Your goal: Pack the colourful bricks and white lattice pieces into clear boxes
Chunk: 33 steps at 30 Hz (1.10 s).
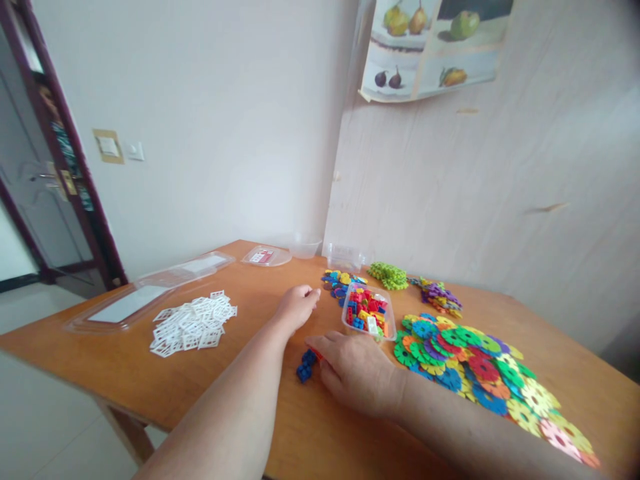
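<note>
My right hand [353, 370] reaches over the table with its thumb and fingers closed on a small red building brick [317, 353], mostly hidden by the fingers. Right beside the fingertips lie blue building bricks [306, 367] on the wood. Farther forward, my left hand [299, 307] is curled closed near the table's middle; what its fingers hold, if anything, is hidden. A clear plastic tub [393, 325] filled with red, blue, yellow and white bricks stands just beyond my right hand.
White lattice pieces [193, 323] are heaped at left, near clear lids [125, 307]. Colourful notched discs [480, 363] spread at right. Behind the tub lie coloured round pieces [340, 283], green pieces [387, 275] and purple pieces [440, 297]. Clear containers [345, 257] stand by the wall.
</note>
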Available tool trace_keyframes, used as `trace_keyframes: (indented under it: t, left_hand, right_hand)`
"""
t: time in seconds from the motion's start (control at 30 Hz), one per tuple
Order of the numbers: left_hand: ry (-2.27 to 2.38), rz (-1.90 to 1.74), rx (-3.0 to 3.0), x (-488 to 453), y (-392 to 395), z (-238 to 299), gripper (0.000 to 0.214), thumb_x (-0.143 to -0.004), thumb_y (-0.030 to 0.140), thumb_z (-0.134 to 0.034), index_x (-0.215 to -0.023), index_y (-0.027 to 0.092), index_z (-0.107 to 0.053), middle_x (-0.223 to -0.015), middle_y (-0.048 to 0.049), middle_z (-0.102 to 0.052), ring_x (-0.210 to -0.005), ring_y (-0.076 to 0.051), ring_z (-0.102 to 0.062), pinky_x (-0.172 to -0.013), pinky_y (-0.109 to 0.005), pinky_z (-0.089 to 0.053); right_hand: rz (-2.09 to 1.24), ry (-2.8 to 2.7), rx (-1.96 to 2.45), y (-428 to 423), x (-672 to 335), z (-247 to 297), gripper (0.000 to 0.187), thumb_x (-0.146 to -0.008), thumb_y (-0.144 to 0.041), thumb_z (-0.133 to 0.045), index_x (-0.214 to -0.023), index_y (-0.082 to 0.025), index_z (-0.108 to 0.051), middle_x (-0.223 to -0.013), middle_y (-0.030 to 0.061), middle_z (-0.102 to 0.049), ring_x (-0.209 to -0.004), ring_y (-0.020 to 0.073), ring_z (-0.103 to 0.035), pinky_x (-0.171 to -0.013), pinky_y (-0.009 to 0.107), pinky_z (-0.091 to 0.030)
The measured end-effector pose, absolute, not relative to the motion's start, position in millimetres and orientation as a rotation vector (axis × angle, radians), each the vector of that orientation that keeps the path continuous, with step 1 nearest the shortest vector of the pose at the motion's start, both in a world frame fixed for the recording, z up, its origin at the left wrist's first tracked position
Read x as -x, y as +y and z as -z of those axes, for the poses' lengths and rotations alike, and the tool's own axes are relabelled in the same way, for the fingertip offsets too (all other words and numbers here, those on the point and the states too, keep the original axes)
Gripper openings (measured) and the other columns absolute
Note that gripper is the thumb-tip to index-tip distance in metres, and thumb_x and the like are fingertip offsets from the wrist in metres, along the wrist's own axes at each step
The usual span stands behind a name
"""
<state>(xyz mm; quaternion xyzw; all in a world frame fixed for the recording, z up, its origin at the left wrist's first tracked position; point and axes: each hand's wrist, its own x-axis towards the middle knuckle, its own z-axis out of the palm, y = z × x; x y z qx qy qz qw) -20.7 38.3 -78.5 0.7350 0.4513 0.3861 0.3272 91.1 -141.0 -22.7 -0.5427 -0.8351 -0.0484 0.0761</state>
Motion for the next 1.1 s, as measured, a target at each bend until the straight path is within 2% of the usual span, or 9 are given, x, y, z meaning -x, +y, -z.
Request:
trace_keyframes:
  t: [0.23,0.5,0.63,0.73,0.83,1.1]
  left_hand:
    - [1.166,-1.003,-1.903,21.6,39.6,80.3,0.038,-0.086,0.052,-0.049,-0.070,0.020,-0.061,-0.067,-0.0035,-0.069,-0.063,-0.017,-0.062,-0.058,-0.025,-0.039]
    - [1.146,-1.036,-1.898,20.8,40.8,85.0,0.039,-0.086,0.053,-0.049,-0.068,0.020,-0.059,-0.065,-0.0024,-0.067,-0.060,-0.016,-0.058,-0.055,-0.025,-0.036]
    - [1.150,-1.035,-1.923,22.2,42.5,85.5,0.042,-0.086,0.055,-0.047,-0.068,0.020,-0.061,-0.065,-0.0026,-0.067,-0.061,-0.016,-0.058,-0.056,-0.026,-0.035]
    - [1.161,-1.014,-1.941,23.2,43.5,84.5,0.042,-0.086,0.056,-0.048,-0.067,0.020,-0.060,-0.066,-0.0023,-0.067,-0.061,-0.016,-0.058,-0.056,-0.026,-0.034]
    - [1.157,-1.005,-1.940,23.2,44.0,84.4,0.042,-0.086,0.056,-0.047,-0.067,0.021,-0.060,-0.065,-0.0014,-0.066,-0.060,-0.016,-0.057,-0.056,-0.025,-0.035]
    - [1.154,-1.015,-1.875,20.9,43.3,85.5,0.040,-0.084,0.056,-0.050,-0.074,0.020,-0.064,-0.067,-0.0012,-0.067,-0.063,-0.016,-0.059,-0.058,-0.025,-0.037]
  right_hand:
    - [0.141,-2.549,1.636,-135.0,-86.4,21.7,0.021,-0.089,-0.026,-0.048,-0.100,-0.024,-0.066,-0.091,0.0027,-0.071,-0.070,0.0177,-0.064,-0.055,0.027,-0.033]
    - [0.041,-2.290,1.544,-147.3,-102.0,5.9,0.021,-0.090,-0.023,-0.051,-0.103,-0.024,-0.067,-0.091,0.0025,-0.069,-0.082,0.0155,-0.064,-0.070,0.024,-0.042]
    - [0.127,-1.984,1.645,-141.4,-135.2,-8.7,0.023,-0.089,-0.033,-0.053,-0.104,-0.024,-0.068,-0.089,0.0025,-0.069,-0.074,0.0152,-0.061,-0.063,0.024,-0.041]
    - [0.141,-1.786,1.769,-130.7,-165.4,-10.2,0.030,-0.089,-0.041,-0.052,-0.108,-0.025,-0.069,-0.077,0.0000,-0.067,-0.063,0.0149,-0.059,-0.055,0.025,-0.036]
    - [0.138,-1.692,1.841,-120.9,-188.1,-2.1,0.033,-0.088,-0.046,-0.052,-0.104,-0.023,-0.069,-0.066,-0.0017,-0.063,-0.059,0.0153,-0.058,-0.054,0.025,-0.036]
    - [0.128,-1.662,1.845,-114.2,-200.2,13.5,0.038,-0.091,-0.051,-0.048,-0.105,-0.023,-0.070,-0.071,0.0001,-0.067,-0.064,0.0160,-0.061,-0.056,0.025,-0.038]
